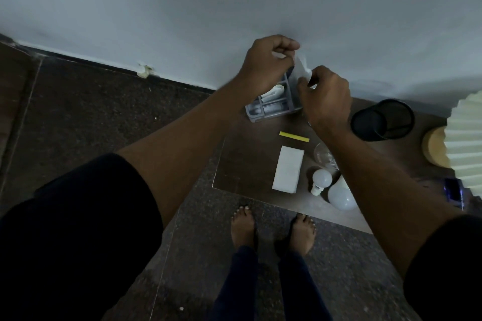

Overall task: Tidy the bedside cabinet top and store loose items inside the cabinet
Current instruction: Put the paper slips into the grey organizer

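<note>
The left hand [268,65] and the right hand [326,96] meet above the far corner of the dark brown wooden table [242,169]. Each has its fingers curled and pinches one end of a small, thin, pale scrap [300,66]. It may be paper or film, but it is too blurred to tell.

Directly below both hands sits a grey plastic organiser tray with compartments [271,108], with some white bits in it. On the person's side of the hands lie a yellow strip [294,136], a flat white rectangular box [288,169], a small white light bulb [322,180] and a larger white light bulb [341,197]. Right of the right hand is a black mesh pen cup [382,120].

The step in hand looks like dealing with the scrap over the tray, so most of the tidying is not yet done. The next move probably calls for one hand to let go and drop the scrap into a compartment. The freed hand could then reach back for the yellow strip. The bulbs would need a gentle, enclosing grip, since they could roll.
</note>
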